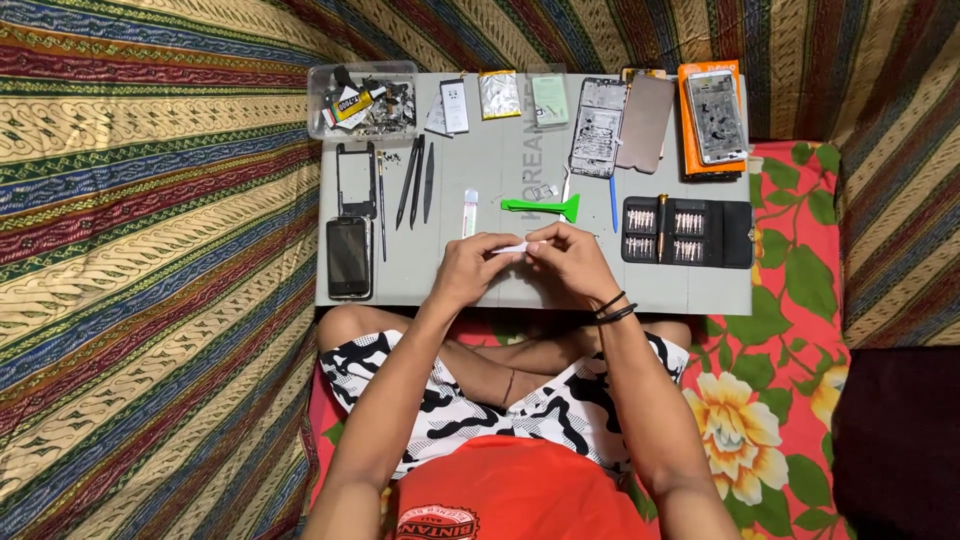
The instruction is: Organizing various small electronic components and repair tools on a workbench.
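My left hand (468,270) and my right hand (566,262) meet over the near middle of a grey work mat (500,160). Together they pinch a small white strip (510,248) held level between the fingertips. Black bands circle my right wrist. Just beyond the hands lie a green plastic pry tool (541,208) and a small white tube (470,212).
A black phone (348,257) and a phone frame (355,180) lie at the mat's left with thin dark tools (416,182). A clear box of parts (362,100) sits far left. A black screwdriver bit case (687,232) lies right; phone parts (598,127) and an orange box (712,118) line the back.
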